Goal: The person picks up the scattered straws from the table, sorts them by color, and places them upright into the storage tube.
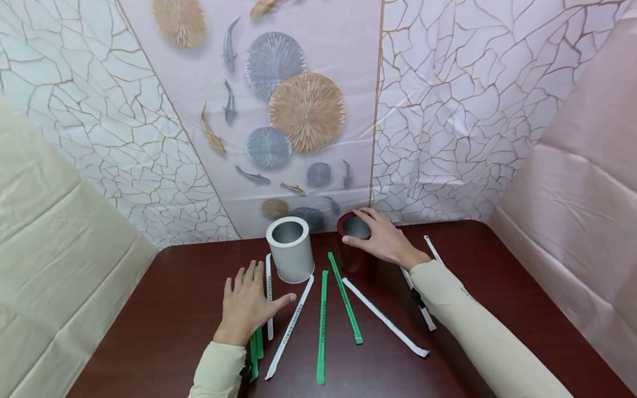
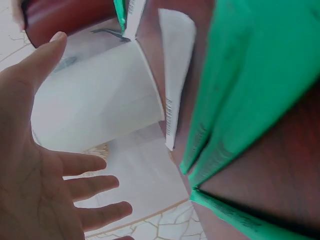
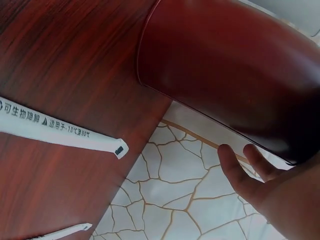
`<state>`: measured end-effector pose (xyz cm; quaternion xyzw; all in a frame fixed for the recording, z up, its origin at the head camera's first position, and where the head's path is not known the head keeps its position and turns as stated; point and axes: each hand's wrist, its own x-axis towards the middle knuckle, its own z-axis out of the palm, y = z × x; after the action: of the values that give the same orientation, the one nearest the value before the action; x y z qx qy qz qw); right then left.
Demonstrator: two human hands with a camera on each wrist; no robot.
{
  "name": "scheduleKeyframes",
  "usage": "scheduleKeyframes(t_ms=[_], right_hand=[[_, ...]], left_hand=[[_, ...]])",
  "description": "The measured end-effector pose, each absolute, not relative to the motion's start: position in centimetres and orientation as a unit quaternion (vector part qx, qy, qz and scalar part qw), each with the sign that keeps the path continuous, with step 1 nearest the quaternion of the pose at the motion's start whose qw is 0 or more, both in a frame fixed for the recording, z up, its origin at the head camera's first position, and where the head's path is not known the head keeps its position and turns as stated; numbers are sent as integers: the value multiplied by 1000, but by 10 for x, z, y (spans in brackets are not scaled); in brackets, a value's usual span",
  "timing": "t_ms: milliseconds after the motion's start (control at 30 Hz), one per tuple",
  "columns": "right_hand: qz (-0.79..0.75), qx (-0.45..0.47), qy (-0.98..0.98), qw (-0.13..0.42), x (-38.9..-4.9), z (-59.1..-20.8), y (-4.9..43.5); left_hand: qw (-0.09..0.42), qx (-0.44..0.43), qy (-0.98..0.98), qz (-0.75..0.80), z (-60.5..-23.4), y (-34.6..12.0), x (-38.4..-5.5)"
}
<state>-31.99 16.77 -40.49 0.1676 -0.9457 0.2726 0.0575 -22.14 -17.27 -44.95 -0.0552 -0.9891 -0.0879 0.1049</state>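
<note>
A white canister (image 1: 293, 260) stands upright and open-topped at the back of the table. My left hand (image 1: 247, 307) is in front of it to the left, fingers spread and holding nothing, above several green paper-wrapped straws (image 2: 227, 125). Right of the white canister is a dark red canister (image 1: 352, 257), also upright and open-topped. My right hand (image 1: 385, 237) holds its rim from the right, thumb at the front and fingers at the far side. In the right wrist view, two fingers (image 3: 240, 175) extend past the wall of the red canister.
White wrapped straws (image 1: 385, 315) and green wrapped straws (image 1: 322, 326) lie fanned across the dark red-brown table (image 1: 199, 293). More white straws (image 1: 423, 309) lie under and beside the right forearm. A patterned cloth (image 1: 438, 138) hangs behind the table's back edge.
</note>
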Motion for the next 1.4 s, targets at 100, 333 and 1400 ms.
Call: scheduleKeyframes(t_ms=[100,333,1400], right_hand=[[284,164,-943,62,-322,-404,169],[297,157,-940,60,-326,-400,175],[303,145,-939,75,-326,-415,166]], left_hand=[[114,-59,-986,-108,-441,-170,-222],[103,-37,-966,-233,-410,-177,-223],[-58,85,-954,-282,-452,-246,-215]])
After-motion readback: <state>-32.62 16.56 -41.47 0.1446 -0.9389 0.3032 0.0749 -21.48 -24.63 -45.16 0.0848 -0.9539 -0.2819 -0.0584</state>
